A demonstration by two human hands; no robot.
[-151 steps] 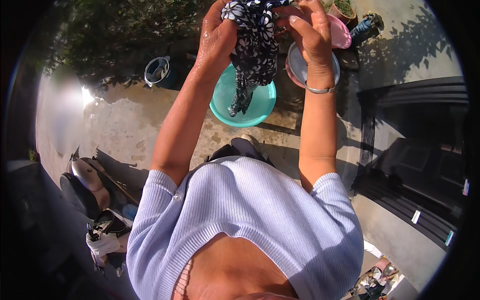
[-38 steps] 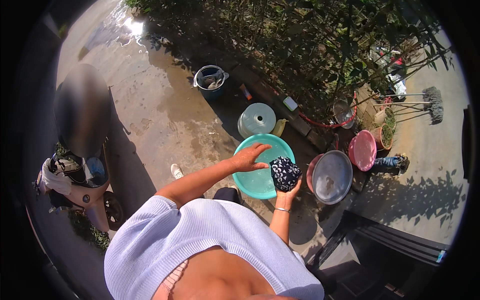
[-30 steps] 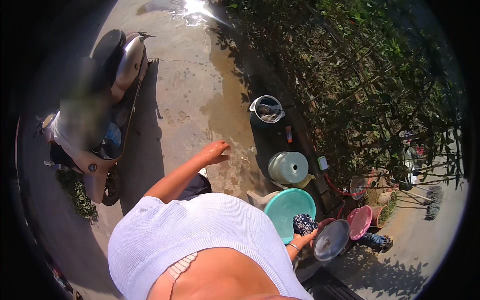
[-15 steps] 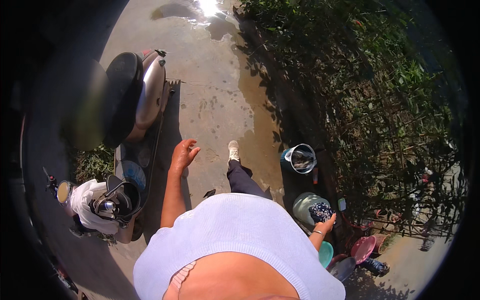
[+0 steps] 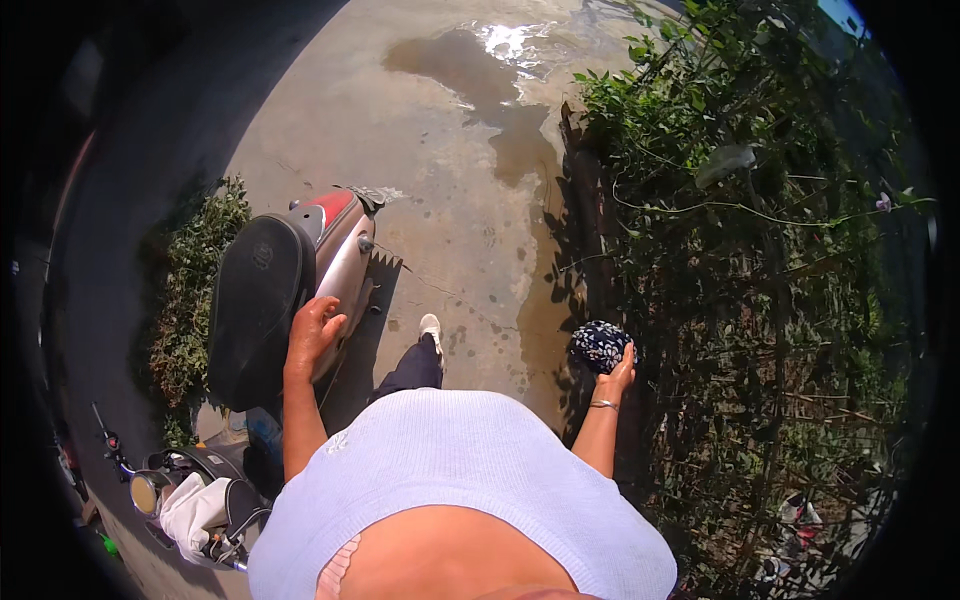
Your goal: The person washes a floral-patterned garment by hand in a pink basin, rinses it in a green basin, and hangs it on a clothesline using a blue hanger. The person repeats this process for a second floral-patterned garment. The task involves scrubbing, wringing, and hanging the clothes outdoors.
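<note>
A bundled dark cloth (image 5: 600, 346) with a small white floral pattern is held in my right hand (image 5: 622, 372), out to the right beside the plants. The fingers on the cloth's far side are hidden by it. A metal bangle (image 5: 604, 403) circles that wrist. My left hand (image 5: 318, 328) hangs beside the scooter's seat, its fingers loosely bent and apart with nothing in them. In the picture it overlaps the body of the scooter (image 5: 345, 250); whether it touches cannot be made out. The long black seat (image 5: 262, 310) lies to its left.
Dense leafy plants on stakes (image 5: 740, 300) line the right side behind a low dark edge. A puddle (image 5: 525, 140) runs along the concrete ground (image 5: 420, 150) ahead. At lower left, a white cloth (image 5: 195, 515) hangs by the scooter's handlebars. A green shrub (image 5: 205, 310) grows beyond the seat.
I have moved forward along the concrete. The buckets and basins on the right have dropped out of view. The cloth stays in my right hand; my left hand has come alongside the scooter seat.
</note>
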